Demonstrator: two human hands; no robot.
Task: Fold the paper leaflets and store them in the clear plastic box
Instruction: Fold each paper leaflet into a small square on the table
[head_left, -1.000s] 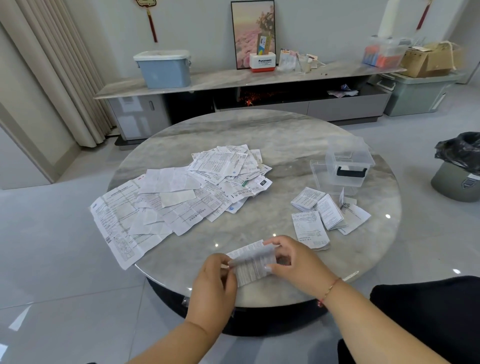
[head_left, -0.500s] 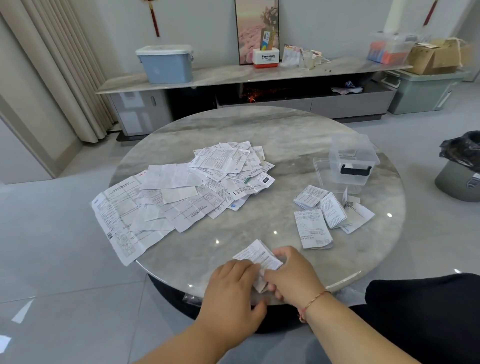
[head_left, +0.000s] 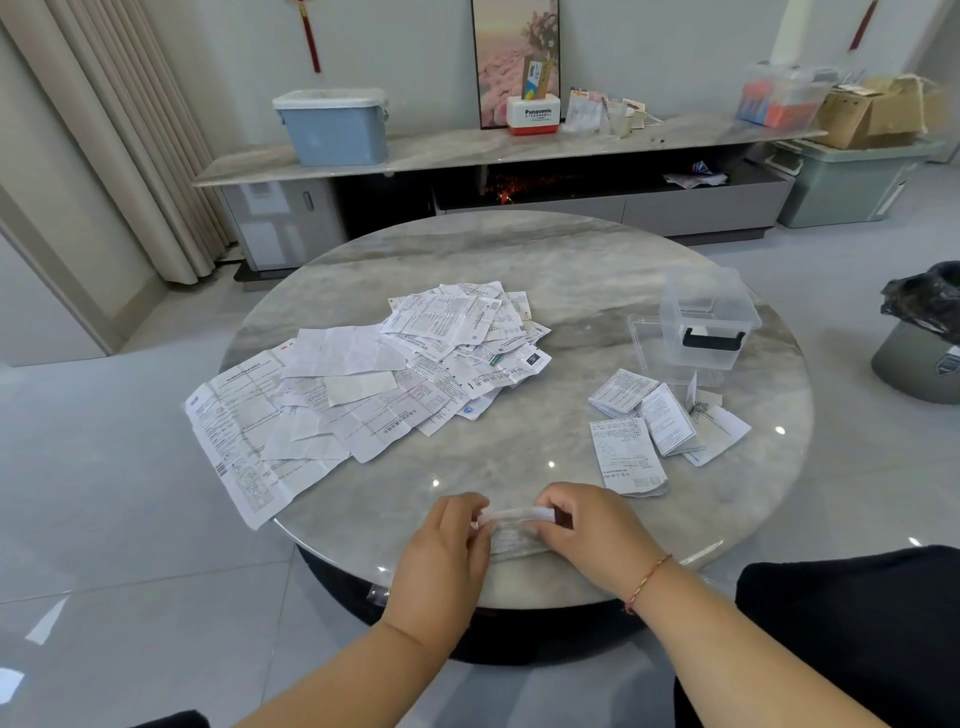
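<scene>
While I watch, left hand (head_left: 448, 545) and right hand (head_left: 592, 530) pinch one leaflet (head_left: 511, 529) between closed fingers at the table's (head_left: 571, 270) near edge

Head camera looks forward and down, close over the round table (head_left: 519, 270).

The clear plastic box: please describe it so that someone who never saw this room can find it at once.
Start at the round marble table in the middle of the room and look to its far right part. Beyond the small group of folded leaflets stands the clear plastic box. It is the only see-through container on the table, with a black handle on its near side, and it appears open and empty.
</scene>
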